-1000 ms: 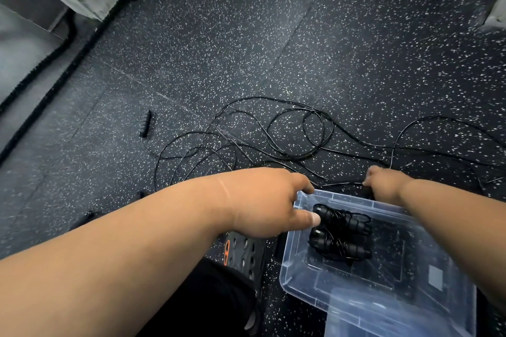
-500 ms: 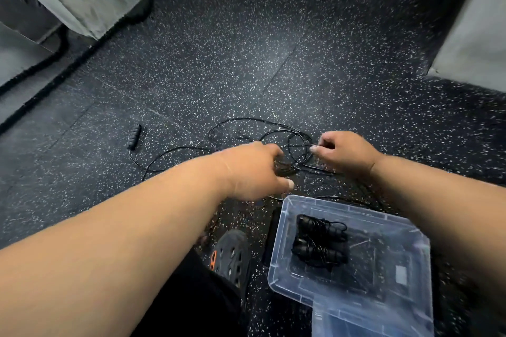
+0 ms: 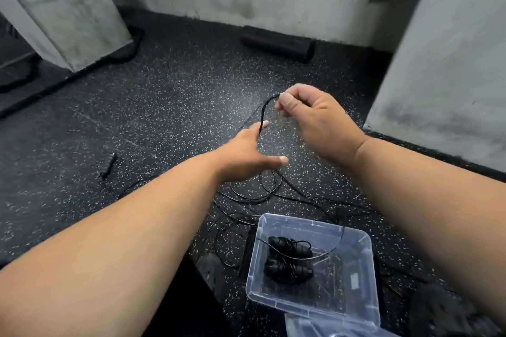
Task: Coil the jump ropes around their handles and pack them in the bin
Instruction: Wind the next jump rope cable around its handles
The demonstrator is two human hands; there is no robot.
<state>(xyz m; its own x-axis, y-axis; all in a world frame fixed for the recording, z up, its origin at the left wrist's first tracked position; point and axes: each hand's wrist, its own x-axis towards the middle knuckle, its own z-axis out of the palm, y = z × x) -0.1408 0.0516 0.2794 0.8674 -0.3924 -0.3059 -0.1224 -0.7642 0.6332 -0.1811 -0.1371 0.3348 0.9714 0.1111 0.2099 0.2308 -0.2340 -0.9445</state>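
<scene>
My right hand [image 3: 315, 120] is raised above the floor and pinches a thin black jump rope [image 3: 264, 109] between thumb and fingers. My left hand [image 3: 246, 156] reaches out just below it, fingers extended, fingertips touching the hanging rope. More loose rope [image 3: 262, 194] lies tangled on the speckled floor beneath both hands. A clear plastic bin [image 3: 364, 282] sits at lower right with one coiled rope bundle [image 3: 287, 260] inside, and a strand drapes over its rim. A loose black handle [image 3: 107, 165] lies on the floor to the left.
A black foam roller [image 3: 278, 42] lies by the far wall. Concrete pillars stand at the left [image 3: 63, 8] and right [image 3: 451, 63]. The bin's clear lid [image 3: 328, 327] sits at the bottom edge. My dark shoe [image 3: 209, 268] is left of the bin.
My right hand has lifted a strand of rope up off the floor. My left hand has followed it upward and opened. The view has tilted up toward the wall.
</scene>
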